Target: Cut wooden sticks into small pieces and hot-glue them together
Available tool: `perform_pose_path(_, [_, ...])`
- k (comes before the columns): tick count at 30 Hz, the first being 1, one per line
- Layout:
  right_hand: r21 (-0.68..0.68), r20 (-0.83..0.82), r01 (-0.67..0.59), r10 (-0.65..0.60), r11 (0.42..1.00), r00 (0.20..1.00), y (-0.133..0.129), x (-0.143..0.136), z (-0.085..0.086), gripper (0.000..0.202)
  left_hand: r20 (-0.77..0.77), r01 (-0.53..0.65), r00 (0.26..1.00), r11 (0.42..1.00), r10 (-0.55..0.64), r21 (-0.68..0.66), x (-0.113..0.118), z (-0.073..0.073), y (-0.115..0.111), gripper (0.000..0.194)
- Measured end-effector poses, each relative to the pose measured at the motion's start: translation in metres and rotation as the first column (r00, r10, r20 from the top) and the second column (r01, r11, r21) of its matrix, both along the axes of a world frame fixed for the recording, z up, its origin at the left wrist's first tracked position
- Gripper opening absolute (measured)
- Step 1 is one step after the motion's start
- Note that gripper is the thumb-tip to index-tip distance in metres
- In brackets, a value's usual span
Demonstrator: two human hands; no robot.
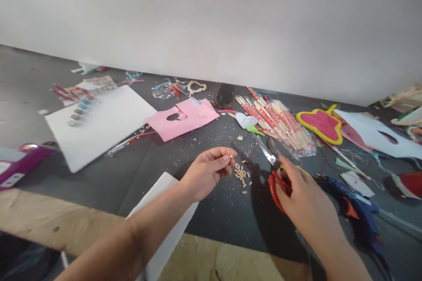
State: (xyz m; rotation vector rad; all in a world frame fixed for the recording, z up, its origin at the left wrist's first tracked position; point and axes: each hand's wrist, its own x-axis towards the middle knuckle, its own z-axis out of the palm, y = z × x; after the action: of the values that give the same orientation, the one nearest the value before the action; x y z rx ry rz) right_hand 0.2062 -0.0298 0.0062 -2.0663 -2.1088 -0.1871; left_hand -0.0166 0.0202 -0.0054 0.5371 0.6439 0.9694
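Observation:
My left hand (206, 173) is closed in a pinch on a small pale wooden piece (231, 156), which peeks out at the fingertips. Scissors (271, 159) with red handles are held in my right hand (305, 197), their blades slightly apart and pointing away from me towards the upper left. Between the two hands, short cut wooden pieces (242, 174) lie in a loose pile on the dark table (211, 224), with fine crumbs scattered around. A white sheet (165, 221) lies partly under my left forearm.
Chopsticks (280, 125) in red-and-white wrappers lie behind the scissors. A phone (225, 95), cut pink paper (184, 119) and a white board (99, 127) are further back and left. A blue glue gun (358, 213) is beside my right hand; a yellow-edged pink shape (319, 125) lies behind it.

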Motion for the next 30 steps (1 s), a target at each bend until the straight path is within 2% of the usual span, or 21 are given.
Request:
perform_pose_path(4, [-0.028, 0.033, -0.014, 0.015, 1.000, 0.999, 0.005, 0.012, -0.006, 0.045, -0.086, 0.058, 0.995, 0.998, -0.059, -0.015, 0.001, 0.004, -0.002, 0.015])
perform_pose_path(7, [0.010, 0.026, -0.039, 0.038, 0.999, 0.999, 0.004, 0.011, -0.007, 0.043, -0.099, 0.095, 0.990, 0.995, -0.096, -0.019, 0.001, 0.004, -0.003, 0.014])
perform_pose_path(16, [0.030, 0.126, -0.063, 0.059, 0.998, 0.990, -0.002, 0.008, -0.002, 0.040, -0.123, 0.096, 0.987, 0.993, -0.104, -0.067, -0.001, -0.001, -0.001, 0.021])
perform_pose_path(20, [0.058, 0.150, -0.160, 0.150, 0.985, 0.977, -0.005, 0.007, -0.002, 0.029, -0.147, 0.141, 0.977, 0.985, -0.155, -0.103, 0.000, 0.001, -0.002, 0.022])
perform_pose_path(24, [0.003, 0.166, -0.213, 0.210, 0.977, 0.964, -0.008, 0.009, 0.003, 0.027, -0.161, 0.146, 0.973, 0.983, -0.164, -0.115, 0.001, 0.002, -0.002, 0.021])
perform_pose_path(26, [0.037, 0.154, -0.172, 0.165, 0.984, 0.974, -0.008, 0.009, 0.005, 0.028, -0.161, 0.145, 0.974, 0.983, -0.162, -0.113, 0.001, 0.003, -0.002, 0.023])
perform_pose_path(28, [0.135, 0.077, -0.149, 0.140, 0.980, 0.987, -0.007, 0.006, 0.006, 0.028, -0.163, 0.148, 0.973, 0.983, -0.165, -0.113, 0.001, 0.003, -0.003, 0.025])
perform_pose_path(30, [0.184, -0.026, -0.212, 0.220, 0.960, 0.975, -0.004, -0.001, 0.003, 0.026, -0.171, 0.153, 0.970, 0.982, -0.171, -0.111, 0.002, 0.002, -0.003, 0.026])
